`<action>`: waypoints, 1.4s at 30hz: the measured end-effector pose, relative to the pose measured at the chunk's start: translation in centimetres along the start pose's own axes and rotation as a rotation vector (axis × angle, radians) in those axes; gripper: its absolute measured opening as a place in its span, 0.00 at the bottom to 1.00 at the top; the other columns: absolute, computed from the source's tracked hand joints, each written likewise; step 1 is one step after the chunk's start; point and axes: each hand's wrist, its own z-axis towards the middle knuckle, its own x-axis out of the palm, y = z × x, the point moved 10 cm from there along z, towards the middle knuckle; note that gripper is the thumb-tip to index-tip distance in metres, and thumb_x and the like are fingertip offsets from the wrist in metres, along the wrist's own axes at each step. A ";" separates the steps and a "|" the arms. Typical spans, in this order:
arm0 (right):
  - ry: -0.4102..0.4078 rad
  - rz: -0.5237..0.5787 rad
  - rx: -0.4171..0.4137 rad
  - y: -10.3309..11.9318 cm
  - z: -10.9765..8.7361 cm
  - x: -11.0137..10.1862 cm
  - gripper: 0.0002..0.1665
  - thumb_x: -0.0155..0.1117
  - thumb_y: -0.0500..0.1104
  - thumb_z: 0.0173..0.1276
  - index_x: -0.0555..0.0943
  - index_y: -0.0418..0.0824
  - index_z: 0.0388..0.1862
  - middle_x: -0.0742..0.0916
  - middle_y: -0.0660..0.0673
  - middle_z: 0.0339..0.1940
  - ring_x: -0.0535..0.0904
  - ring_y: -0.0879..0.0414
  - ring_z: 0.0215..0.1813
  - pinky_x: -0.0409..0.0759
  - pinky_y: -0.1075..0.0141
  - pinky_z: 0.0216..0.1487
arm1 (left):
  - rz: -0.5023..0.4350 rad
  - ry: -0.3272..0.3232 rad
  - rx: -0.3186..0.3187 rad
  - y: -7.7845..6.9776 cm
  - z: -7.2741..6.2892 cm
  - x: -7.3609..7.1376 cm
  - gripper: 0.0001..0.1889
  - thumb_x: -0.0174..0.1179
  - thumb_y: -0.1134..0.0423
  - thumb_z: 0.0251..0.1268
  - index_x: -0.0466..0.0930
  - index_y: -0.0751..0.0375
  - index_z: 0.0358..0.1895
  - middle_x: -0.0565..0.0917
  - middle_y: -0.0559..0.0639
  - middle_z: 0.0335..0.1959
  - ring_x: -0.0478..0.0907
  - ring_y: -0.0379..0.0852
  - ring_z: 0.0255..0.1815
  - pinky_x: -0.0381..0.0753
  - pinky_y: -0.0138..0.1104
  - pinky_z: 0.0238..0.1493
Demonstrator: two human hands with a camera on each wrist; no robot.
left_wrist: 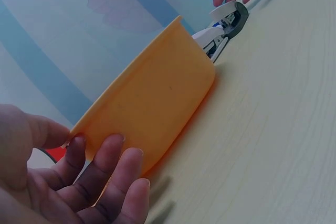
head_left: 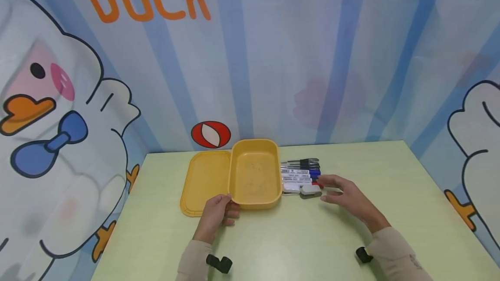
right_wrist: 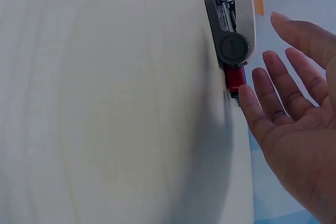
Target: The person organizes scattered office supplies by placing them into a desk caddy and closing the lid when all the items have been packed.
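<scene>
- Firstly, see the white markers [head_left: 295,176] on the table [head_left: 390,177], just to the right of the yellow box [head_left: 255,177], with the long axis going from left to right, and with a blue cap [head_left: 314,173] and a red cap [right_wrist: 235,78] at the end toward the right hand [head_left: 349,198].
- On the farther side, note the dark pens [head_left: 306,165], nearly parallel to the markers.
- On the nearer side, note a white item [head_left: 291,187] and a grey-and-white item [head_left: 310,190], close together.
- For the right hand, notice a wide and relaxed shape, with fingers apart and a little bent, holding nothing, just beside the capped end; cannot tell about contact with the red cap.
- By judgement, count the right hand as clearly nearer to the markers, with the way to them leftward, almost along their long axis.
- For the left hand [head_left: 220,211], notice a narrow pinch on the near left corner of the box rim, on the opposite side from the markers.
- Farther left, see the yellow lid [head_left: 205,181], lying flat just beside the box.
- Behind everything, see the blue striped backdrop [head_left: 273,55].
</scene>
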 end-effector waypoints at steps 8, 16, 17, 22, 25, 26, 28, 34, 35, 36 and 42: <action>-0.002 0.001 -0.001 -0.3 0.6 -0.1 0.35 0.69 0.41 0.70 0.70 0.38 0.73 0.75 0.37 0.73 0.69 0.36 0.74 0.69 0.43 0.71 | 0.006 -0.002 0.004 -0.3 0.1 0.0 0.17 0.50 0.54 0.80 0.80 0.65 0.47 0.89 0.53 0.38 0.86 0.45 0.33 0.85 0.37 0.32; 0.014 -0.009 -0.040 -0.6 1.1 0.3 0.30 0.68 0.44 0.71 0.73 0.40 0.70 0.79 0.38 0.69 0.70 0.37 0.72 0.68 0.40 0.70 | 0.014 -0.003 -0.004 -0.1 0.2 -0.1 0.18 0.50 0.53 0.81 0.80 0.65 0.47 0.89 0.52 0.37 0.86 0.45 0.34 0.85 0.37 0.32; 0.015 -0.008 -0.046 -0.7 1.1 0.3 0.30 0.68 0.44 0.71 0.74 0.39 0.70 0.80 0.38 0.68 0.71 0.37 0.72 0.68 0.40 0.70 | 0.014 -0.002 -0.003 0.0 0.2 0.0 0.18 0.50 0.53 0.81 0.80 0.65 0.47 0.89 0.52 0.37 0.87 0.45 0.34 0.85 0.37 0.32; 0.012 -0.013 -0.048 -1.0 1.1 0.5 0.30 0.68 0.43 0.71 0.74 0.38 0.69 0.81 0.37 0.67 0.73 0.37 0.70 0.69 0.41 0.69 | 0.017 -0.002 -0.005 0.2 0.1 0.0 0.18 0.50 0.53 0.81 0.80 0.66 0.48 0.89 0.53 0.37 0.86 0.44 0.34 0.85 0.37 0.32; 0.009 -0.015 -0.043 -1.1 1.1 0.5 0.29 0.68 0.43 0.71 0.75 0.38 0.68 0.81 0.37 0.67 0.73 0.38 0.70 0.70 0.42 0.69 | 0.018 -0.003 -0.008 0.2 0.1 0.0 0.19 0.50 0.52 0.81 0.80 0.66 0.48 0.88 0.53 0.38 0.86 0.44 0.34 0.85 0.37 0.32; 0.009 -0.017 -0.043 -1.1 1.1 0.5 0.29 0.68 0.43 0.71 0.75 0.38 0.68 0.81 0.37 0.67 0.73 0.38 0.70 0.70 0.42 0.69 | 0.018 -0.001 -0.006 0.2 0.1 0.0 0.19 0.49 0.52 0.81 0.80 0.67 0.49 0.88 0.53 0.38 0.86 0.45 0.34 0.85 0.37 0.33; 0.009 -0.018 -0.042 -1.1 1.1 0.6 0.28 0.68 0.42 0.71 0.76 0.39 0.68 0.81 0.37 0.67 0.74 0.39 0.70 0.71 0.43 0.68 | 0.016 0.001 -0.005 0.2 0.1 0.0 0.19 0.50 0.52 0.81 0.80 0.67 0.49 0.88 0.53 0.38 0.87 0.45 0.34 0.85 0.37 0.32; -0.004 -0.037 -0.022 -1.0 1.3 0.4 0.27 0.69 0.42 0.70 0.76 0.39 0.67 0.82 0.39 0.65 0.75 0.40 0.68 0.73 0.45 0.67 | 0.016 0.000 -0.007 0.2 0.2 0.0 0.20 0.49 0.52 0.81 0.79 0.68 0.51 0.89 0.52 0.38 0.87 0.44 0.34 0.85 0.37 0.32; -0.006 -0.049 -0.022 -1.0 1.4 0.3 0.27 0.69 0.42 0.70 0.77 0.39 0.67 0.82 0.39 0.65 0.76 0.40 0.68 0.73 0.45 0.67 | 0.016 -0.001 -0.007 0.1 0.1 0.0 0.20 0.49 0.52 0.81 0.79 0.68 0.51 0.89 0.52 0.38 0.87 0.44 0.34 0.85 0.37 0.32; -0.009 -0.053 -0.021 -0.9 1.4 0.3 0.28 0.69 0.42 0.70 0.77 0.39 0.67 0.83 0.39 0.64 0.76 0.40 0.67 0.74 0.46 0.67 | 0.015 -0.001 -0.008 0.1 0.2 0.0 0.20 0.49 0.52 0.81 0.79 0.68 0.51 0.89 0.52 0.37 0.87 0.44 0.34 0.85 0.36 0.32; -0.010 -0.071 -0.020 -0.8 1.6 0.3 0.27 0.70 0.39 0.69 0.78 0.37 0.65 0.84 0.38 0.62 0.77 0.40 0.66 0.76 0.49 0.64 | 0.010 -0.002 -0.010 0.1 0.1 0.1 0.19 0.49 0.52 0.81 0.79 0.67 0.51 0.88 0.52 0.37 0.86 0.44 0.34 0.85 0.36 0.32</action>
